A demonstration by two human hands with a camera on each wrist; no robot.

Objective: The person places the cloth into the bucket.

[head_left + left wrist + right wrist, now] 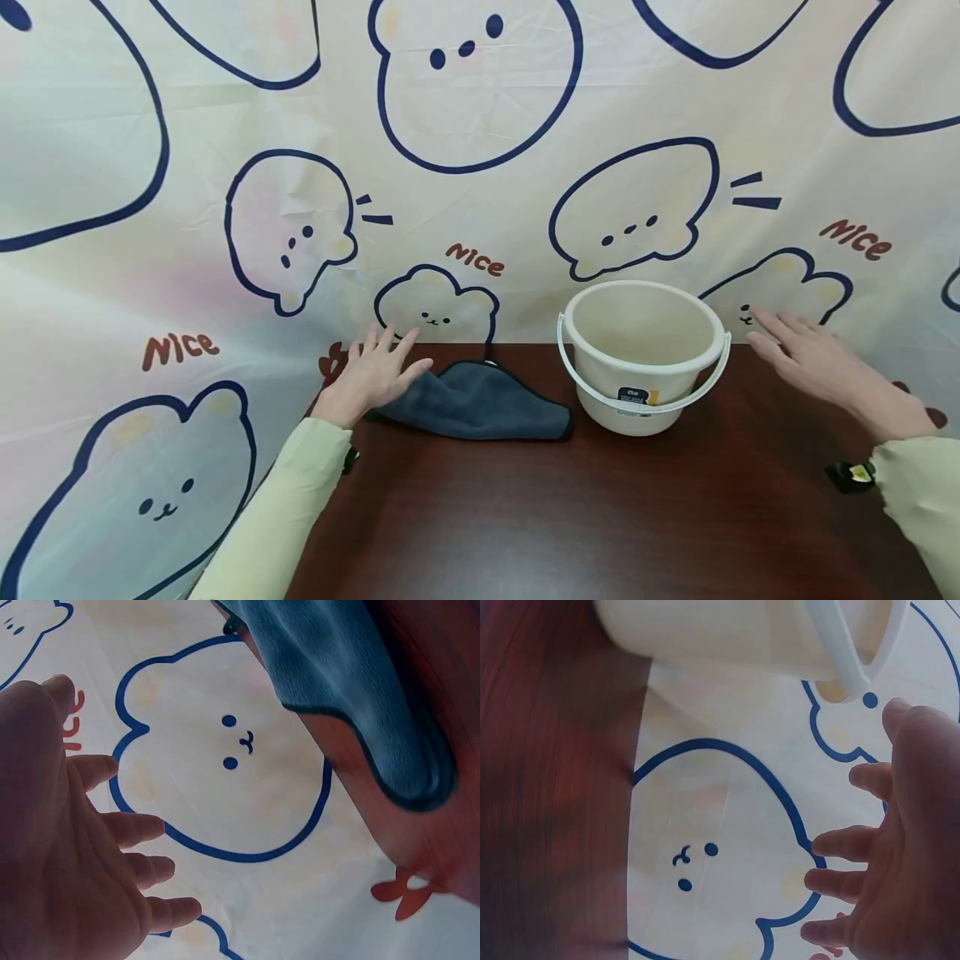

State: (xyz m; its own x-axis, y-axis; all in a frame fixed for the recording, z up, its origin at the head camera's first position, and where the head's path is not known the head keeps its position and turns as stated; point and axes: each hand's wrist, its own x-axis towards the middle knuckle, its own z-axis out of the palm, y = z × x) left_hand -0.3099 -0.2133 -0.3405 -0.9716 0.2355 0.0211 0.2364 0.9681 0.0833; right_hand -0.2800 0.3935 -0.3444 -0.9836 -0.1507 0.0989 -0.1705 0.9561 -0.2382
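A dark blue cloth (480,404) with black edging lies in a loose fold at the back of the table. My left hand (375,375) is held over its left end, fingers spread and straight, palm facing down. In the left wrist view the cloth (345,682) is apart from the hand (82,832), which holds nothing. Right of the cloth stands a cream bucket (637,375) upright, its white handle (652,407) hanging down across the front. My right hand (817,358) hovers to the right of the bucket with fingers extended and nothing in it.
The dark brown wooden table (525,517) reaches back to a cartoon-printed curtain (465,208) that hangs right behind the cloth and bucket. A small label (637,396) shows on the bucket's front. Each wrist carries a small dark device near the sleeve (300,492).
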